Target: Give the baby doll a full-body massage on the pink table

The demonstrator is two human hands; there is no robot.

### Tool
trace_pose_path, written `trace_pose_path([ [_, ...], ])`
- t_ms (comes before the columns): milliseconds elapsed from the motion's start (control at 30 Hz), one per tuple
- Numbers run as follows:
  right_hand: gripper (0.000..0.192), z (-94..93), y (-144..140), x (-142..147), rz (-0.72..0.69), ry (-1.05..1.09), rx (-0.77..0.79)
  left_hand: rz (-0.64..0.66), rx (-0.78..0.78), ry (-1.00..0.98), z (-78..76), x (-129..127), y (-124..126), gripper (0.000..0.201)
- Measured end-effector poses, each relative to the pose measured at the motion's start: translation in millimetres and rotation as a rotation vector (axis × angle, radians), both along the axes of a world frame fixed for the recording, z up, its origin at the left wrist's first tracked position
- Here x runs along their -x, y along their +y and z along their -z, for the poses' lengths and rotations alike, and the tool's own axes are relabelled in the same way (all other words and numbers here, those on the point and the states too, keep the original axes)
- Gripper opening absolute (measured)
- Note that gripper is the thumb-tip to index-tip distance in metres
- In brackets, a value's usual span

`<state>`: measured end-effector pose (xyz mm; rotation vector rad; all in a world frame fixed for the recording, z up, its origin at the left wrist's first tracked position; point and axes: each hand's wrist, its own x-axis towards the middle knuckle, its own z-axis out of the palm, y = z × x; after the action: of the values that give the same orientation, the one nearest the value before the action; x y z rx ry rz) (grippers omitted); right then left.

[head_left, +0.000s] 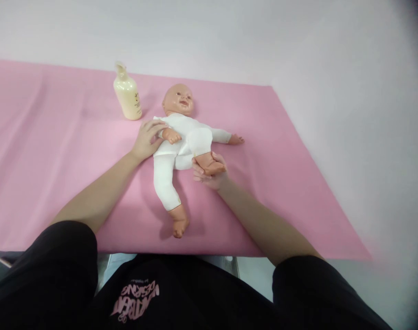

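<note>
Seen from a head-worn camera: baby doll (181,137) in a white suit, lying face up on a pink sheet (281,151) spread over the worktop. Cream pump bottle (127,97) upright just beyond the doll's head, near the left hand, not touching either. Nothing between the hands and the doll. Pale wall behind the sheet's far edge. Black sleeves and a black shirt with pink lettering filling the bottom of the view; a dark object at the lower left edge, too cropped to name.

Left hand (147,140) reaching in from the lower left, forearm bare and extended, palm down, fingers spread and laid flat on the doll's side beside its bent arm: pressing, not pinching. Right hand (211,172) coming in from the lower right, wrist turned up, grip closed around the doll's raised foot (212,165), thumb on the near side, fingers curled beneath.

Doll's long axis running from the head at the far side toward the wearer, tilted slightly left. Head pointing away, face turned up. One leg straight toward the near edge, bare foot close to the sheet's border; the other leg bent and lifted in the right grip. One arm stretched out to the right, flat on the sheet.
</note>
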<state>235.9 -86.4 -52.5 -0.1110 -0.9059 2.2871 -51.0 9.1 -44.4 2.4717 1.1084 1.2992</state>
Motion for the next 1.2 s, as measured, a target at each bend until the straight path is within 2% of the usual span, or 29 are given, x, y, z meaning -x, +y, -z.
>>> trace_pose_path([
  [100, 0.047, 1.1, -0.8, -0.3, -0.011, -0.060, -0.023, -0.047, -0.021, 0.045, 1.0, -0.4, -0.6, 0.055],
  [267, 0.050, 1.3, -2.5, 0.2, 0.035, -0.113, -0.028, -0.045, -0.051, 0.023, 4.4, 0.1, 2.0, 0.054],
  [600, 0.048, 1.1, -10.7, 1.0, -0.037, -0.037, -0.125, -0.021, -0.039, -0.062, 4.6, 2.6, 1.7, 0.054],
  [733, 0.052, -4.1, -16.6, 3.4, -0.083, -0.120, -0.184, -0.046, 0.014, -0.189, 11.2, 6.9, 8.0, 0.060],
  [900, 0.055, -2.4, -20.4, 4.3, -0.295, -0.241, -0.224, -0.086, 0.150, -0.414, 22.1, 10.7, 21.2, 0.071],
  [1033, 0.051, -1.7, -21.8, 6.2, -0.449, -0.260, -0.289, -0.116, 0.244, -0.649, 28.4, 14.4, 32.3, 0.070],
  [1200, 0.046, -5.7, -22.4, 7.8, -0.474, -0.246, -0.315, -0.169, 0.298, -0.864, 32.5, 21.3, 41.4, 0.069],
])
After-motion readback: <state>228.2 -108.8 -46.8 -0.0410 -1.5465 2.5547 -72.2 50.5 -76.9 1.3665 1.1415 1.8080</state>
